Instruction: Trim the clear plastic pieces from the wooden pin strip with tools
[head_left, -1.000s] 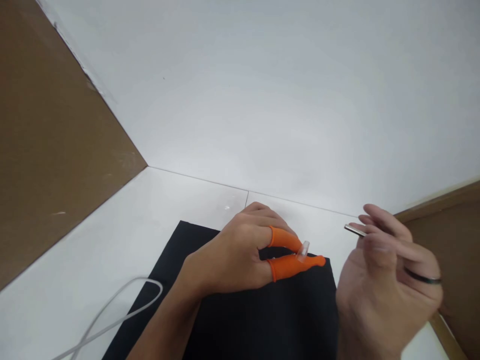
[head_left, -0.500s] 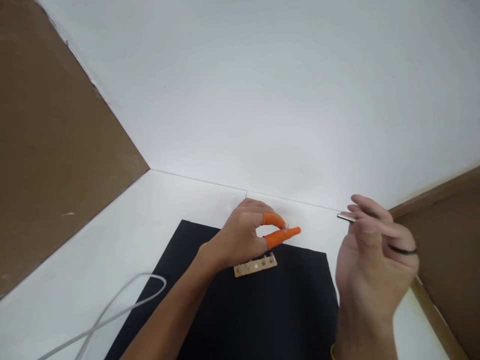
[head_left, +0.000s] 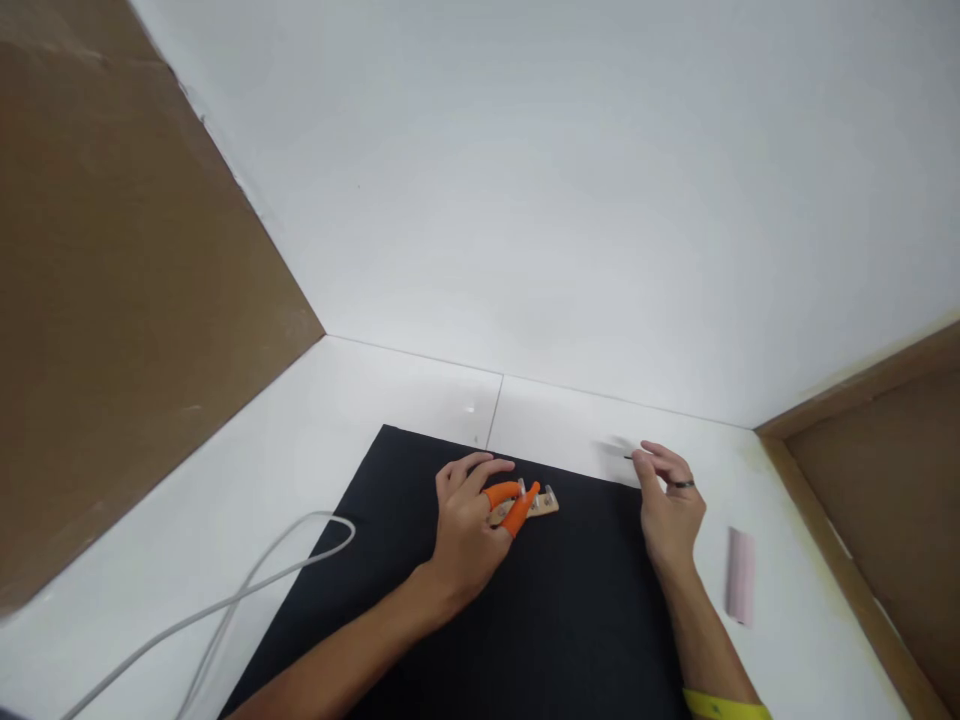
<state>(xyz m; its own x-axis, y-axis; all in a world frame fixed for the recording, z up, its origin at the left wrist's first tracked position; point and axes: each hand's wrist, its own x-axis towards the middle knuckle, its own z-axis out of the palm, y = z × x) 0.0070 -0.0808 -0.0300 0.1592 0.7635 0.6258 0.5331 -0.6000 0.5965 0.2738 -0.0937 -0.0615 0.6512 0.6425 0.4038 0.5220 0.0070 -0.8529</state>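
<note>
Counts now showing: two hands, left hand [head_left: 465,525] and right hand [head_left: 670,505]. Two orange finger cots [head_left: 512,505] sitting on the left hand. One ring [head_left: 681,484] on the right. One wooden strip [head_left: 534,506], one black mat [head_left: 480,610], one pink block [head_left: 740,574], one white cable [head_left: 225,605], one yellow wristband [head_left: 724,707].

No legible text, label, brand, number or sign appears in the head view. The pink block [head_left: 741,575] at lower right, the small wooden strip [head_left: 541,506] at centre, the black mat [head_left: 570,610] and the yellow wristband [head_left: 720,707] at the bottom edge all show plain surfaces; any fine marks are too small to read.
</note>
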